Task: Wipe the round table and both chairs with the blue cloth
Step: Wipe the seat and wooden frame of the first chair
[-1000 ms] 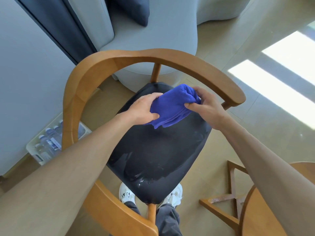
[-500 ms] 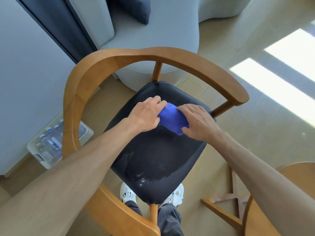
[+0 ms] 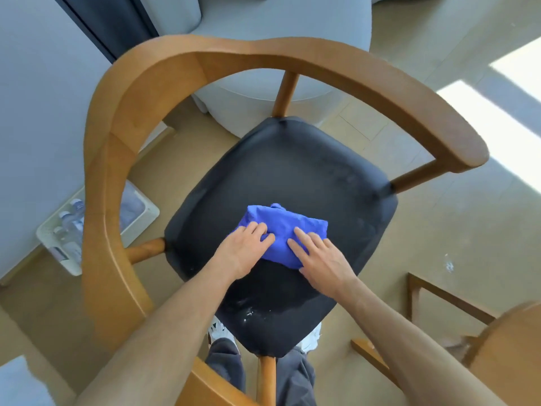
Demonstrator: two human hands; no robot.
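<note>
The blue cloth (image 3: 288, 234) lies bunched and creased on the chair's black seat (image 3: 292, 171). Left hand (image 3: 247, 250) and right hand (image 3: 322, 260) press it, fingers flat.

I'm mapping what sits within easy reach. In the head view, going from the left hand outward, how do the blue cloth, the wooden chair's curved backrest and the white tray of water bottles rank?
1. Blue cloth: under the left hand, on the black seat.
2. Wooden chair's curved backrest: to the left.
3. White tray of water bottles: on the floor, beyond the backrest, far left.
</note>
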